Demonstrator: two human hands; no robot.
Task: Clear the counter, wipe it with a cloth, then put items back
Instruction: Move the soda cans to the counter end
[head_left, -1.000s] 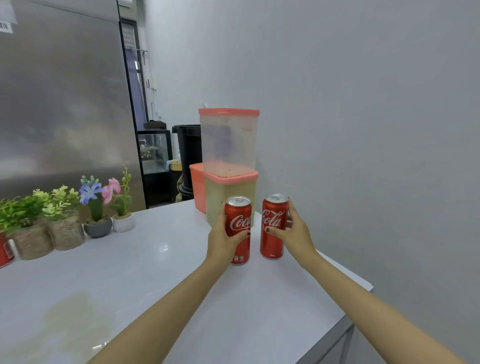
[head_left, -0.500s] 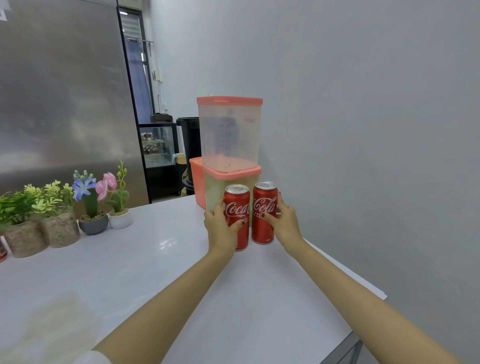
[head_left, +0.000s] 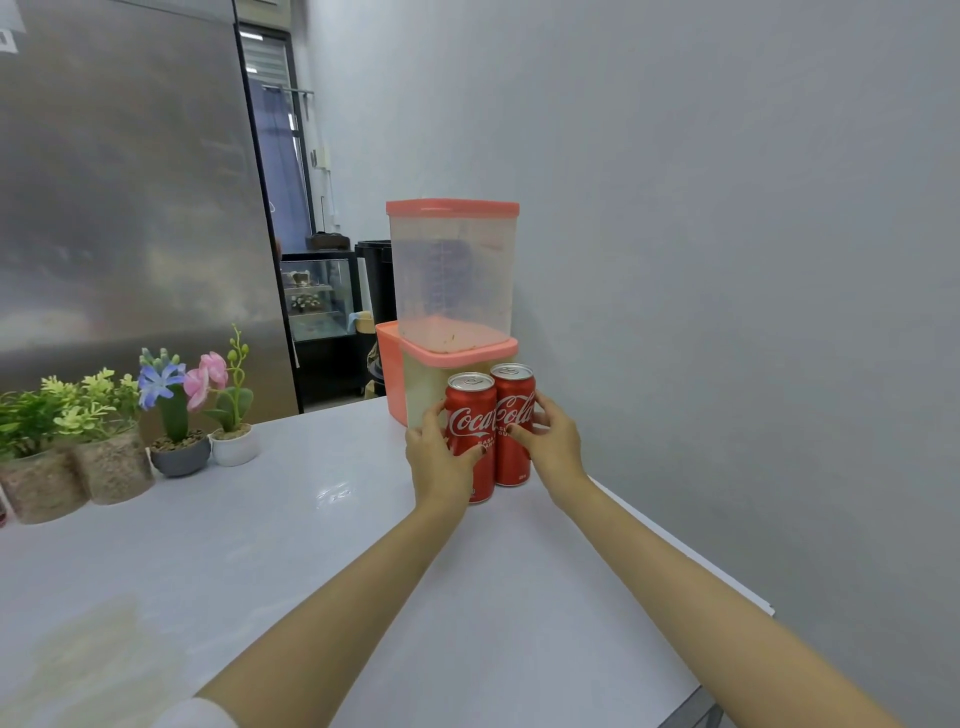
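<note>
Two red cola cans stand upright and touching on the white counter (head_left: 291, 525), in front of stacked plastic containers. My left hand (head_left: 437, 457) wraps the left can (head_left: 471, 415) from its left side. My right hand (head_left: 551, 435) grips the right can (head_left: 514, 410) from its right side. The tall clear container with a pink lid (head_left: 453, 270) sits on top of a lower pink-lidded container (head_left: 431, 382). A pink box (head_left: 390, 364) stands behind them. No cloth is in view.
Small potted plants (head_left: 72, 441) and two flower pots (head_left: 179, 415) line the counter's left back. A grey wall (head_left: 727, 260) runs along the right, close to the counter's edge (head_left: 691, 551). A steel fridge (head_left: 119, 182) rises behind the plants. A damp patch (head_left: 93, 654) marks the near left counter.
Both hands have pushed the two cans away from me and together, until they touch and stand right in front of the stacked containers.
</note>
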